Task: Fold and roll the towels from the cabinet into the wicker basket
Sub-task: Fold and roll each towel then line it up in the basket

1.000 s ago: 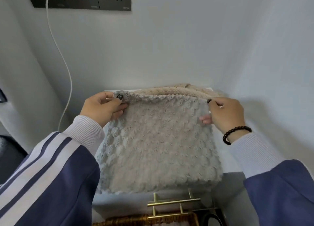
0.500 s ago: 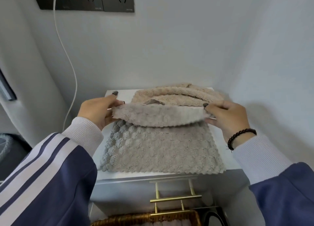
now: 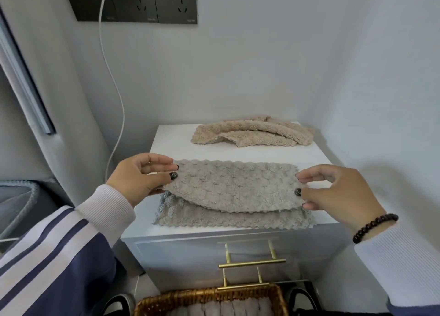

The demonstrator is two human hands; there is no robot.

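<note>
A grey bobbled towel (image 3: 233, 192) lies on the white cabinet top (image 3: 171, 144), its upper half folded down toward the front edge. My left hand (image 3: 140, 177) pinches the fold's left corner between thumb and fingers. My right hand (image 3: 333, 189) pinches the right corner the same way. A beige towel (image 3: 252, 132) lies crumpled at the back of the cabinet top. The wicker basket (image 3: 209, 299) stands on the floor below, with grey rolled towels inside it.
The cabinet fits into a white corner, walls close behind and to the right. Gold drawer handles (image 3: 252, 261) stick out above the basket. A white cable (image 3: 116, 96) hangs from dark wall sockets (image 3: 142, 4). Shoes show either side of the basket.
The towel was held up spread, then laid on the cabinet. Both hands have brought its top edge forward and down, so the fold now nearly covers the lower half.
</note>
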